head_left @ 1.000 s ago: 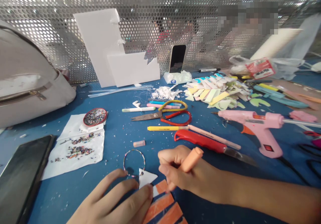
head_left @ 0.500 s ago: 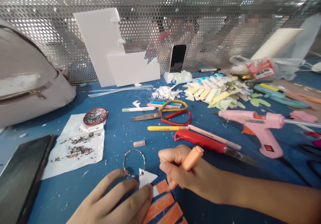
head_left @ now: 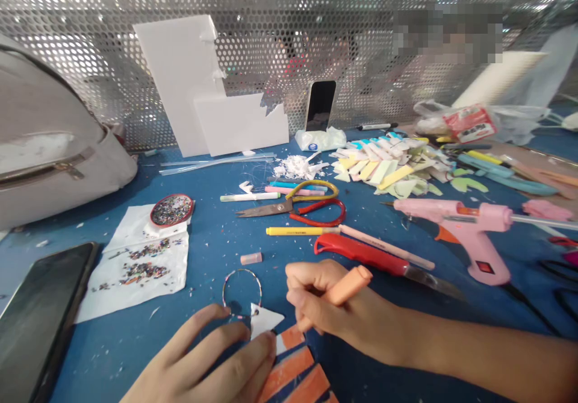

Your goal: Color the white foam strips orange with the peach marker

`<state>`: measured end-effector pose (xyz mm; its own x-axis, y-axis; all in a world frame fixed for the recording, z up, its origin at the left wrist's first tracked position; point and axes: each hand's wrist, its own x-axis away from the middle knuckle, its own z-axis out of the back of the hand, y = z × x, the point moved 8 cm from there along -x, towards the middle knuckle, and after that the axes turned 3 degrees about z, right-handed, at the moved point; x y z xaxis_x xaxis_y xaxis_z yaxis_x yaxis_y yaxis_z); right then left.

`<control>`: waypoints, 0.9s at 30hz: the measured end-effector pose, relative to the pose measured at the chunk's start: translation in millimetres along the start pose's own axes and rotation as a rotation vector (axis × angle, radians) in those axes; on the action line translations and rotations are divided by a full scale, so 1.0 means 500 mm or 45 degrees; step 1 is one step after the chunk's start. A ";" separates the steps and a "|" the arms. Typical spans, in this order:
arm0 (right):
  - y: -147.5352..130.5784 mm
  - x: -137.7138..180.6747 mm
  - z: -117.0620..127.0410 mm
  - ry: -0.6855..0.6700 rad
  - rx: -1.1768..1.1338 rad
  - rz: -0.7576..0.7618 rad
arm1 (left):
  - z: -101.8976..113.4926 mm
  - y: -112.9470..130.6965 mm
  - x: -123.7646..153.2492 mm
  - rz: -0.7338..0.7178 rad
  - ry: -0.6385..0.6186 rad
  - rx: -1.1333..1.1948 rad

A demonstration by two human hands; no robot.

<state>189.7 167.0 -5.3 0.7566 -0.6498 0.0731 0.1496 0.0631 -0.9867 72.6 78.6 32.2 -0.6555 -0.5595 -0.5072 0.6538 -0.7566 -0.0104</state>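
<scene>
Head camera first: we see our right hand (head_left: pixel 325 315) clenched around an orange marker (head_left: pixel 347 285), fingers curled tight on the barrel, its tip hidden behind them, down at the striped card (head_left: pixel 293 373) by the near edge of the blue table (head_left: pixel 212 234). Our left hand (head_left: pixel 203 361) lies flat with the fingers stretched out and relaxed, grasping nothing. Its fingertips press on the card and touch the white paper triangle (head_left: pixel 264 320) just beside it.

Compared with half a second ago, little has moved. The marker's capped end has swung a bit to the right and leans lower, and the right hand has shifted very slightly with it. The left hand, the triangle and the wire ring (head_left: pixel 241 288) just beyond it sit where they were. We judge this as a small stroke of the marker, with the card held steady underneath.

Near the right hand lies a red knife (head_left: pixel 361 253), with a pink glue gun (head_left: pixel 460 225) farther right and scissors (head_left: pixel 293 204) beyond. A dark phone (head_left: pixel 36 312) rests at the far left.
</scene>
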 end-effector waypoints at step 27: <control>0.003 0.001 0.004 0.022 0.009 0.005 | -0.012 0.006 0.014 -0.049 -0.057 0.003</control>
<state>191.6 168.3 -6.6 0.7459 -0.6627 0.0669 0.1513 0.0707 -0.9860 72.1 74.1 23.5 -0.6966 -0.5445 -0.4673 0.6270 -0.7786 -0.0273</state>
